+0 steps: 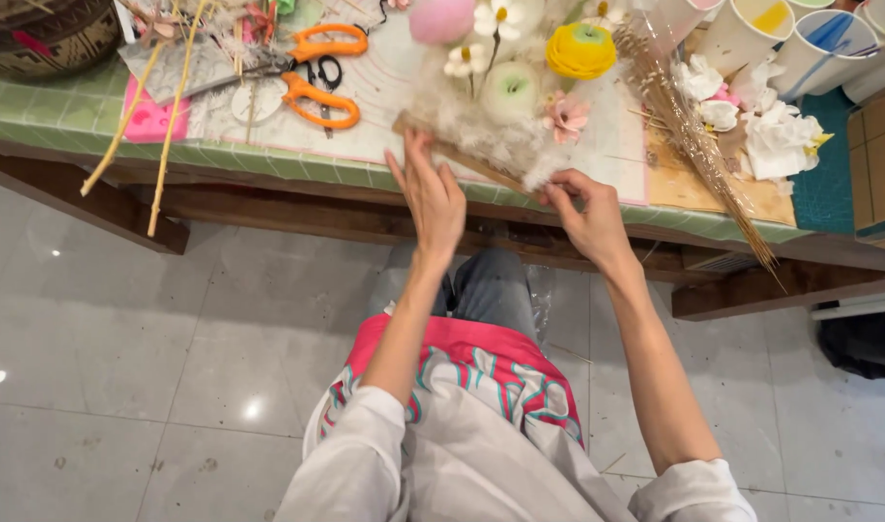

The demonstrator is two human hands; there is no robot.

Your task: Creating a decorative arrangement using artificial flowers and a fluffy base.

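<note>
Both hands on fluffy dried-grass bundle at table edge

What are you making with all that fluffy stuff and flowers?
A person sits at the table edge. The left hand rests against a brown stick under a fluffy white plume, while the right hand pinches the plume's end. Orange scissors, a yellow flower and paper cups lie beyond.
</note>
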